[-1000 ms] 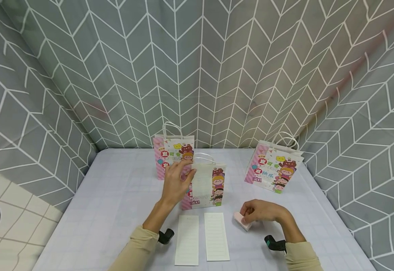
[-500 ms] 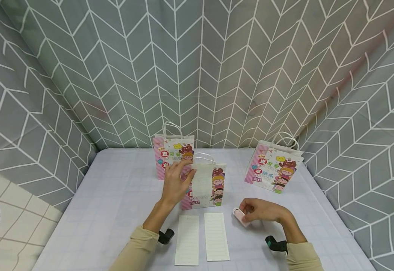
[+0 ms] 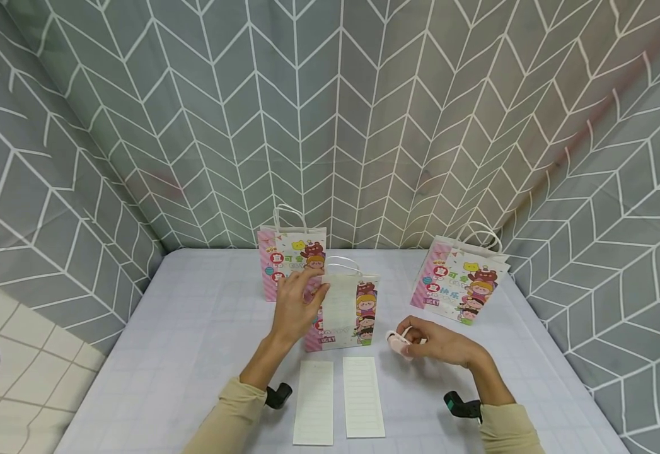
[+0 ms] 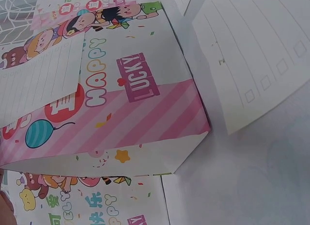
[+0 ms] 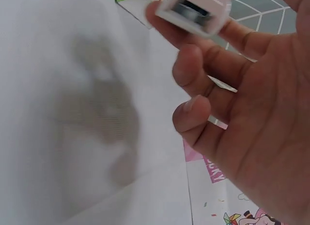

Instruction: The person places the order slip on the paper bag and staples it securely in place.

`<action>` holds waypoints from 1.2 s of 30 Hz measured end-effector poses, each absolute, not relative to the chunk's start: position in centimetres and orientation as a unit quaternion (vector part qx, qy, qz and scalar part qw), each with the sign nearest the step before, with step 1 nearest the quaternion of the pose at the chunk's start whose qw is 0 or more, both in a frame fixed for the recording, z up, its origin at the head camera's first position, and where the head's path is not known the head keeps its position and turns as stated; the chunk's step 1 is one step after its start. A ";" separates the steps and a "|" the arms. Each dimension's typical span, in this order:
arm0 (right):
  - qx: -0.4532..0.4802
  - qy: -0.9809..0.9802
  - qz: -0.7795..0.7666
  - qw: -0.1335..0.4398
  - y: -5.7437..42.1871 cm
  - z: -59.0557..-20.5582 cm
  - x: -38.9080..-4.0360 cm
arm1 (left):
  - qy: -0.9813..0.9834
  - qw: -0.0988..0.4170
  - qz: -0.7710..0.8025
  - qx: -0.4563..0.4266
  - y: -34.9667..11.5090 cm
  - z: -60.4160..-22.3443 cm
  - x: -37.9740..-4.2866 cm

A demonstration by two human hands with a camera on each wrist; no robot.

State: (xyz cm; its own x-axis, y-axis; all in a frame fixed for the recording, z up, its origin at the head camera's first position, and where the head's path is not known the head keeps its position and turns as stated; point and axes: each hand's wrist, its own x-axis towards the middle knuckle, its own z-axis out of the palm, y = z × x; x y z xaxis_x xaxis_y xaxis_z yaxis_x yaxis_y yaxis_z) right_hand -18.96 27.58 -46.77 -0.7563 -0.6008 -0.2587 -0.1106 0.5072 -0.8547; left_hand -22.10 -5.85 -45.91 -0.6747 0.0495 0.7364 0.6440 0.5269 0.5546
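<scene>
Two hands are busy at frame centre: my left hand (image 3: 294, 309) pinches a lined note slip (image 3: 338, 301) flat against the front of the middle gift bag (image 3: 358, 315), fingers curled on its top edge. My right hand (image 3: 440, 343), just right of that bag, has fingers and thumb closed round a small pink-and-white tape dispenser (image 3: 396, 342), lifted off the counter (image 3: 193, 340). I judge this the fixing step; next calls for bringing the dispenser up to the slip without letting it slide. Two more slips (image 3: 314, 402) lie at the bottom of the frame, and two other bags (image 3: 292, 255) stand behind and to the right; nothing blocks the short path.
</scene>
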 end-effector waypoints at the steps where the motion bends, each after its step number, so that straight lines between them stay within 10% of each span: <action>1: -0.221 0.826 -0.447 0.264 27.6 -46.7 -19.0 | -0.805 0.340 -0.436 -0.215 -5.9 -45.9 -22.1; 36: -0.183 0.780 -0.599 0.011 25.9 -44.2 -20.2 | -0.803 0.337 -0.441 -0.216 -5.8 -46.0 -22.0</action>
